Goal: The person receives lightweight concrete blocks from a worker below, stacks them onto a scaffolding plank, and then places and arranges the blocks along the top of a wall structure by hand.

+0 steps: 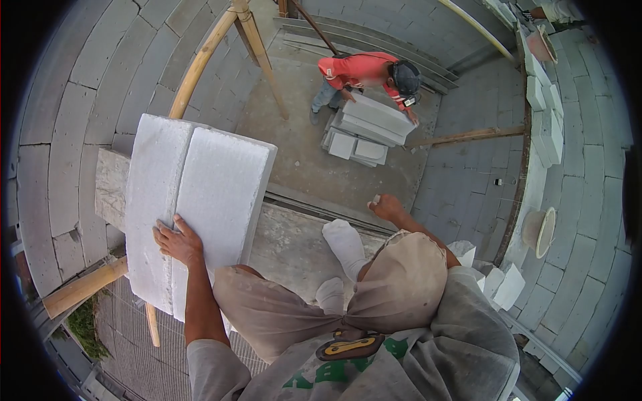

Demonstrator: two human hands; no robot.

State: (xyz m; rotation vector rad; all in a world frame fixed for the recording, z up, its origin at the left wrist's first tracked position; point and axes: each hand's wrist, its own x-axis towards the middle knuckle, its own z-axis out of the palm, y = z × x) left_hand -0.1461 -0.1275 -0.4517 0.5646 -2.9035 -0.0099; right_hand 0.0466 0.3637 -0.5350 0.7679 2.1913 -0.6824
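I'm counting two big white blocks (217, 187) on my feed, one left grip (179, 242) plus one right grip (386, 207), so two total, and two white socks (344, 245). There's one worker in red (348, 67) with one dark cap (406, 78), two bucket-like tubs (537, 231), and at least four wooden poles (206, 59). Couldn't get a solid number on the far block stack (371, 120), too much overlap tbh.

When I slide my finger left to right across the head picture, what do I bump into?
Lower-left wooden beam → white blocks with the left hand on top → white socks → right hand → lower round tub.
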